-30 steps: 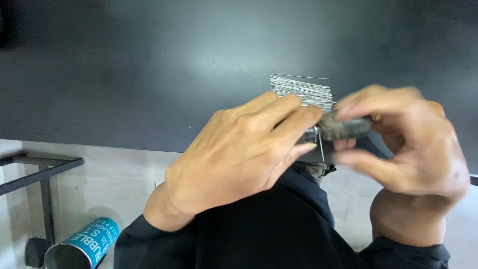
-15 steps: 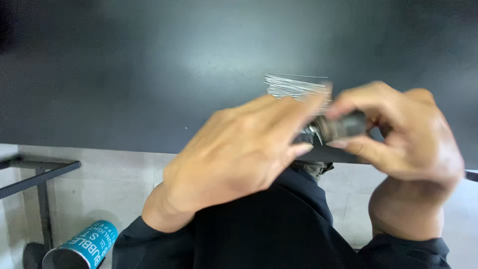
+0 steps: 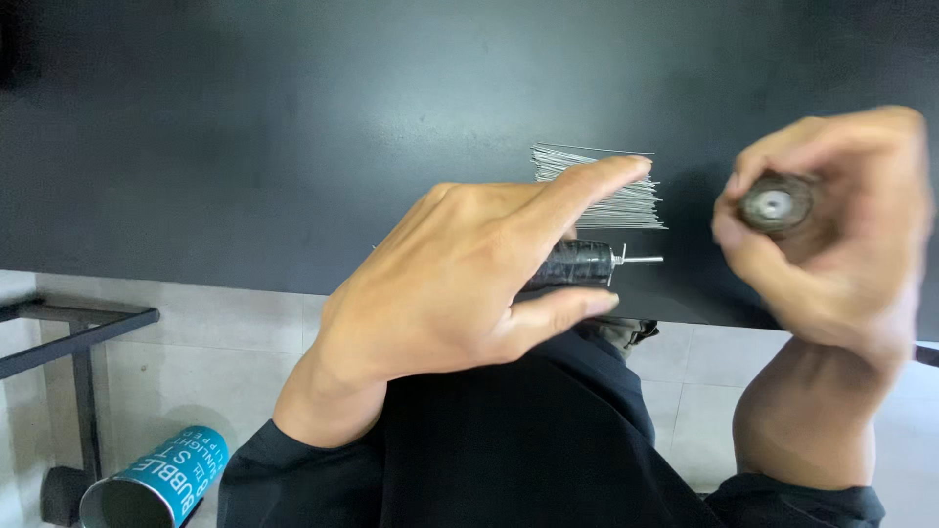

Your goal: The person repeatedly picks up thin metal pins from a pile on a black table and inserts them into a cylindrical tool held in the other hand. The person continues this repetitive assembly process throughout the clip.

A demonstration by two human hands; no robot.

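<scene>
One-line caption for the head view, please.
Left hand grips a dark handle with a metal pin; right hand holds a round wheel-like part apart.

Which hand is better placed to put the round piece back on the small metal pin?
Probably the right hand: it already holds the round piece, apart from the pin. The left hand grips the black tool body.

I see matt black tabletop [image 3: 293, 127], frame top | thin bright metal wires [image 3: 599, 186], centre | dull black taped grip with bare metal pin [image 3: 585, 262] | grey metal round piece [image 3: 776, 203], right | glossy teal can [image 3: 156, 479], lower left | pale smooth floor tiles [image 3: 215, 362].
</scene>
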